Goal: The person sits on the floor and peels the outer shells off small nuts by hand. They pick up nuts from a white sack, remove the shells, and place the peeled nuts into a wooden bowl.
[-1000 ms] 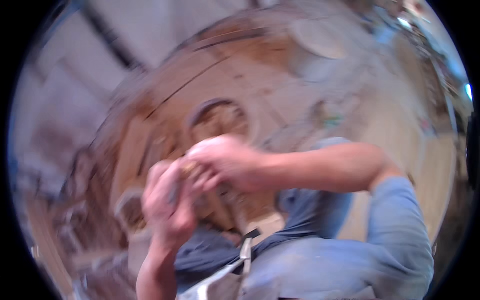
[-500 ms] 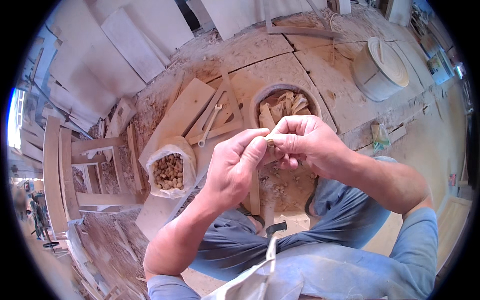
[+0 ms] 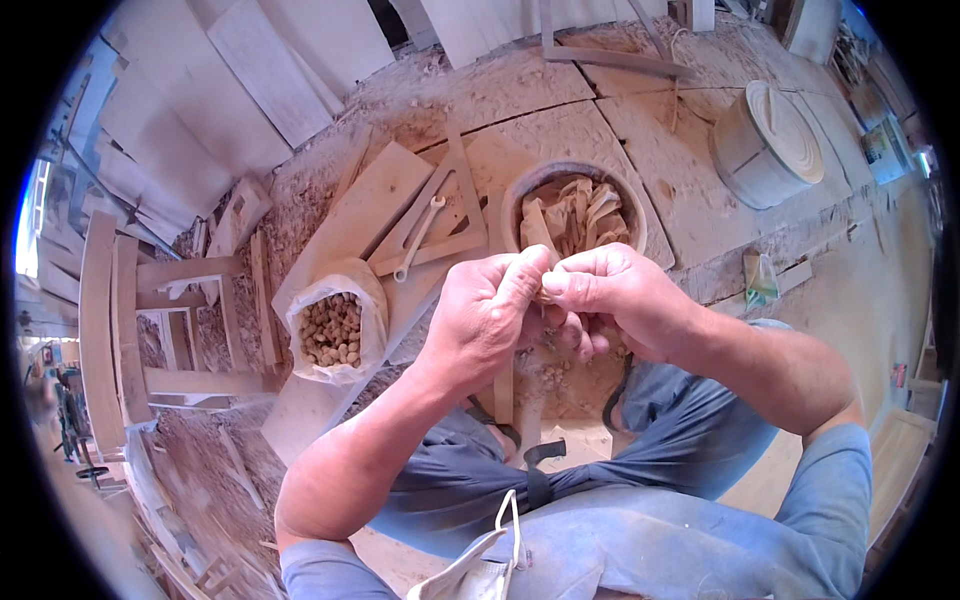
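My left hand [image 3: 487, 305] and my right hand [image 3: 622, 300] meet in front of me. The thumbs and fingertips of both are pinched on a small tan nut [image 3: 546, 296], mostly covered by the fingers. An open white bag [image 3: 372, 305] to the left holds many round brown nuts [image 3: 330, 330]. Just beyond my hands stands a round bucket [image 3: 514, 196] with crumpled brown paper-like scraps [image 3: 585, 212] inside. Bits of broken shell [image 3: 552, 378] lie on the ground below my hands.
A wrench [image 3: 420, 238] and a triangular wooden frame [image 3: 470, 205] lie on boards beyond the bag. A wooden chair-like frame [image 3: 125, 320] is at the far left. A lidded pail [image 3: 765, 150] stands at the far right. Pale panels [image 3: 275, 75] lean at the back.
My left thumb has shifted up and my fingertips have changed their grip on the nut, still close together. The view has tilted slightly.
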{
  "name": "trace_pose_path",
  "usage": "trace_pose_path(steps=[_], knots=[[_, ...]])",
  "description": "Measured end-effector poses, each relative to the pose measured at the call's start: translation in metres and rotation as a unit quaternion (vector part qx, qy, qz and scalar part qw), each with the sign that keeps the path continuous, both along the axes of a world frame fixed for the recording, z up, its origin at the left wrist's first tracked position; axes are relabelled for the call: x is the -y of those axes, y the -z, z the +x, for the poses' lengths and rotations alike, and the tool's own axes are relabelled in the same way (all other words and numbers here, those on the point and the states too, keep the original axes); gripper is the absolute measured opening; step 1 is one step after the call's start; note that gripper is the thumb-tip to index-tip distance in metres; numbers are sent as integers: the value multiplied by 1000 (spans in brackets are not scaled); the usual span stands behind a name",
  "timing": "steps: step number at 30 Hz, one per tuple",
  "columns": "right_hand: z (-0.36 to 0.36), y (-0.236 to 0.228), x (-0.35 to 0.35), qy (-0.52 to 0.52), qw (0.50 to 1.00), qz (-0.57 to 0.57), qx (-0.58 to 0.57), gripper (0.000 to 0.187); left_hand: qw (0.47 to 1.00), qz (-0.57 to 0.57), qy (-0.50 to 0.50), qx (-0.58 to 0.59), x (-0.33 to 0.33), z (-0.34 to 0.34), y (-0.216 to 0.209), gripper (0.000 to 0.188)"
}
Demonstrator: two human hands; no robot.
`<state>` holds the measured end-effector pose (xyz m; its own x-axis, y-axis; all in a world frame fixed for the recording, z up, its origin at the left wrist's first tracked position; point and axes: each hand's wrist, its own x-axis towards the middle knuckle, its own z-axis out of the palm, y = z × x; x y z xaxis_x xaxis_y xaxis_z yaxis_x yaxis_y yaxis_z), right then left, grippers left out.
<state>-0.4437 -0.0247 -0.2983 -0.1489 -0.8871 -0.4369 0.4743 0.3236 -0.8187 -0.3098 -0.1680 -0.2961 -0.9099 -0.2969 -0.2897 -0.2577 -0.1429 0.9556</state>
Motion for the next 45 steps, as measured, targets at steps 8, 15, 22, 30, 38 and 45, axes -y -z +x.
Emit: trace_pose_path(steps=[8, 15, 22, 30, 38, 45], knots=[[2, -4, 0, 78, 986, 44, 143, 30, 993, 110, 4, -35, 3, 0, 8, 47], [-6, 13, 1, 38, 992, -51, 108, 34, 993, 24, 6, -118, 2, 4, 6, 19], [-11, 14, 5, 6, 994, -69, 86, 36, 983, -113, 11, -142, 1, 7, 0, 18], [-11, 11, 0, -32, 991, -80, 101, 37, 969, -203, 12, -142, 1, 8, -6, 18], [-7, 4, -4, -58, 988, -72, 123, 46, 940, -296, -9, -169, -4, 4, -3, 12], [-2, -4, -6, -22, 992, 1, 124, 47, 948, -271, 2, -164, -4, 0, -3, 5]])
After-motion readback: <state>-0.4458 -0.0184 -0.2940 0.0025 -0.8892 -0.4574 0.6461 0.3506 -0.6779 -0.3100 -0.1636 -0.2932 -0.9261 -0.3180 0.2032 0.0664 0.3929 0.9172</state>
